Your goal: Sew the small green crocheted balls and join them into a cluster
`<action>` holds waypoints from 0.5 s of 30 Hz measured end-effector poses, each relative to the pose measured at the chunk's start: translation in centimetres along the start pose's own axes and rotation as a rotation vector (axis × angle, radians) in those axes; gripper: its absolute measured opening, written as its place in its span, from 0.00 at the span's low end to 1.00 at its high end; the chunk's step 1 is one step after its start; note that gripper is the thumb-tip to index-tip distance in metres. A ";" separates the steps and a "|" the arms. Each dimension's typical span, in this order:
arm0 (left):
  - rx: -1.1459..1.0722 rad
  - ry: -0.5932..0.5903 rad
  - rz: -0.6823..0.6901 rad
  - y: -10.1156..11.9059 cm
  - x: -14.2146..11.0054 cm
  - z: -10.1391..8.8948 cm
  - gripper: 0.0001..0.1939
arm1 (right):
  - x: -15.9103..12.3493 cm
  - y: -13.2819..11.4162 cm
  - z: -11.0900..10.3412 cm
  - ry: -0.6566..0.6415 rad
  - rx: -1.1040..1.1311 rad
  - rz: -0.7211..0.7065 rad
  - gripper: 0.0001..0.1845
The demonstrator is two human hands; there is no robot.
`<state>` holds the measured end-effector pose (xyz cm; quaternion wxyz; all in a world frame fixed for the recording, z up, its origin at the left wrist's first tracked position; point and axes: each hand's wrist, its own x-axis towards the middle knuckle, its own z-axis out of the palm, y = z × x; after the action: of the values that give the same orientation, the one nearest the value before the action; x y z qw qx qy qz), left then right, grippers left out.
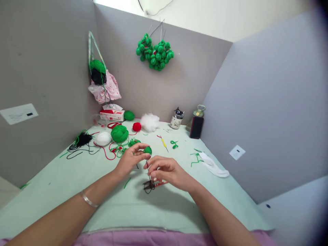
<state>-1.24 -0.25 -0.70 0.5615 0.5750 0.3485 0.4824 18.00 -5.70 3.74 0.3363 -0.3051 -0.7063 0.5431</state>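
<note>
Grey partitions (179,75) box in the pale green tabletop (115,213). Tissue box (112,114) at rear, red print too small to read. Left hand (129,160) pinches small green ball (148,150) between thumb and fingers, mid-table. Right hand (170,172) pinches dark thread (149,178), red-handled scissors (161,183) just below. White strip (214,168) near right edge, purple cloth (143,238) along front edge.

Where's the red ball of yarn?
In the head view, the red yarn ball sits toward the back of the table, left of center, between the big green yarn ball and the fluffy white stuffing.
</note>
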 end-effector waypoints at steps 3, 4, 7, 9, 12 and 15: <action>-0.054 -0.007 -0.017 0.1 0.0 0.1 0.22 | 0.3 0.4 -1.0 0.197 -0.089 -0.109 0.05; -0.064 -0.014 -0.024 0.2 0.0 0.1 0.22 | 0.4 0.6 -1.3 0.232 -0.083 -0.101 0.05; -0.072 -0.020 -0.035 0.3 0.0 0.2 0.23 | 0.8 1.2 -1.6 0.274 -0.021 -0.017 0.09; -0.075 -0.016 -0.041 0.3 0.0 0.3 0.22 | 1.0 1.6 -1.4 0.303 -0.023 0.041 0.12; -0.094 -0.007 -0.039 0.3 0.0 0.3 0.21 | 1.2 1.8 -0.8 0.339 -0.088 0.094 0.14; -0.102 -0.011 -0.033 0.4 -0.1 0.4 0.20 | 1.2 1.7 -0.4 0.364 -0.143 0.106 0.14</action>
<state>-0.99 -0.47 -0.27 0.5998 0.5424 0.3297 0.4871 17.68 -4.11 2.28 0.4067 -0.4581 -0.6537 0.4442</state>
